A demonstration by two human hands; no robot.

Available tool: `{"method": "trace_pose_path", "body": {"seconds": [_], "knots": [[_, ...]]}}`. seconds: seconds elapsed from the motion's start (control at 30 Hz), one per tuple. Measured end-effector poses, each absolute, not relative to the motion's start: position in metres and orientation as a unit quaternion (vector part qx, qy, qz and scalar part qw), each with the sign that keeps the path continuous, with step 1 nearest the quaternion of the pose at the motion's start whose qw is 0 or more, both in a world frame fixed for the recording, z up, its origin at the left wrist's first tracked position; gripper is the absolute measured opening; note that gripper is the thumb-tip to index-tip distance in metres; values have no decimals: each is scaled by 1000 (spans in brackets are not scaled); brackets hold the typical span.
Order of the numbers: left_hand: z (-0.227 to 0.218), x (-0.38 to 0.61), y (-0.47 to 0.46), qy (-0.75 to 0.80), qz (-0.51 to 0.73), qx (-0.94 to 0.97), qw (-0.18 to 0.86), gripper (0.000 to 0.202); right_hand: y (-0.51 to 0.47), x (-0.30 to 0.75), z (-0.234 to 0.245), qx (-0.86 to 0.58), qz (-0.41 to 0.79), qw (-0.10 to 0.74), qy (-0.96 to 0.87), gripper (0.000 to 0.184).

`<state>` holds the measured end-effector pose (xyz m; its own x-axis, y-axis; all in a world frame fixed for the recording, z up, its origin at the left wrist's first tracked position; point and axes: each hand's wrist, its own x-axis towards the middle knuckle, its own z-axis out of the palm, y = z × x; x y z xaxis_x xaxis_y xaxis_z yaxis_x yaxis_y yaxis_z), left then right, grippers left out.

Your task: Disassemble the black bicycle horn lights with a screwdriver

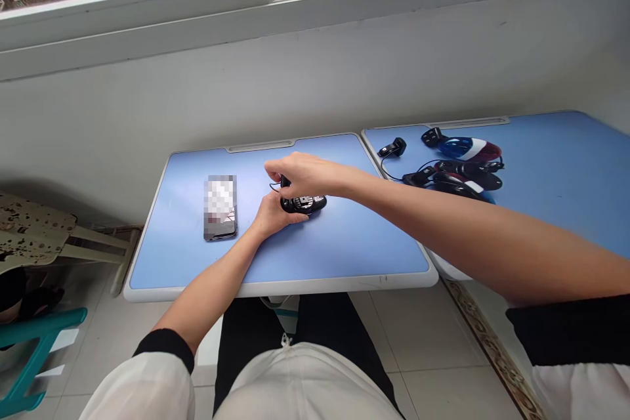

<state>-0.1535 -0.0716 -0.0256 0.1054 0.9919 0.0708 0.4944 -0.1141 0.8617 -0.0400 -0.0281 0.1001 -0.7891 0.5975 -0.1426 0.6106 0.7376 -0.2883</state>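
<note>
The right hand (pixel 308 174) has its grip closed from above on a black wired computer mouse (pixel 304 205), and the left hand (pixel 270 216) cups the mouse's near side, curled around it. Just left of the mouse lies a phone (pixel 220 207) with a blurred screen on the blue tabletop (pixel 344 256) — well right of the mouse, more mice (pixel 457 170) lie on a second tabletop (pixel 551 157).

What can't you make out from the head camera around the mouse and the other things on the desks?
- Head view: the right hand and left hand hide much of the black computer mouse, so their exact grip is unclear.
- Head view: a mosaic blurs the phone screen.
- Head view: the pile of mice overlaps, hiding where each cable goes.
</note>
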Motion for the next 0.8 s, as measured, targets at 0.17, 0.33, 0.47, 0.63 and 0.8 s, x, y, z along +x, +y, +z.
{"method": "trace_pose_path", "body": {"seconds": [0.17,0.33,0.47,0.63,0.8], "knots": [[-24,-153,-72,575,335,655,358,40,-28,-42,98,357,-123,16,926,11],[-24,-153,-72,592,340,636,360,43,-28,-39,100,303,-175,10,937,17],[-22,-152,-72,574,357,646,354,48,-26,-39,98,341,-145,13,929,16],[-21,-152,-72,590,333,646,352,48,-26,-41,99,285,-140,19,948,12],[-21,-152,-72,603,318,645,345,51,-28,-37,101,245,-174,15,954,19]]}}
